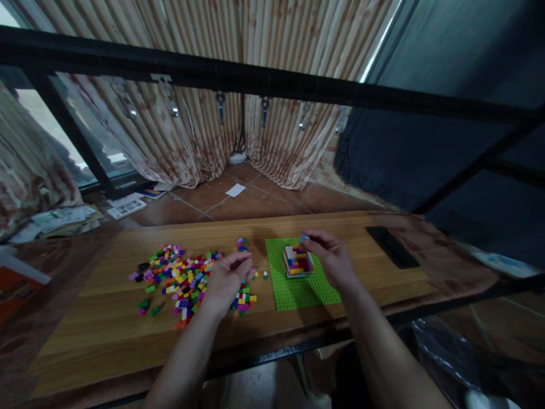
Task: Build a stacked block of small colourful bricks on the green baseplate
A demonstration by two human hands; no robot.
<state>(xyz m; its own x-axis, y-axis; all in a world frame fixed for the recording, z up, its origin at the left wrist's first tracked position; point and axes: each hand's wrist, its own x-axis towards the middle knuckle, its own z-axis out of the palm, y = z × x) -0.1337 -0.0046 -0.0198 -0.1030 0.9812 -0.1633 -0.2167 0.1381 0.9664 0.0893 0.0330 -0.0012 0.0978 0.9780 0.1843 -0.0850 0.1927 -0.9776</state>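
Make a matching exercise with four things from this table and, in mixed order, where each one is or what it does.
1 left hand
2 right hand
3 multicoloured brick build
4 black flat device

A on the green baseplate
B over the loose bricks
C near the table's right end
D pinching a small blue brick

Pairs: 1-B, 2-D, 3-A, 4-C

Wooden table [106, 318]: brick pile [183, 278], green baseplate [298, 292], black slab [392, 247].
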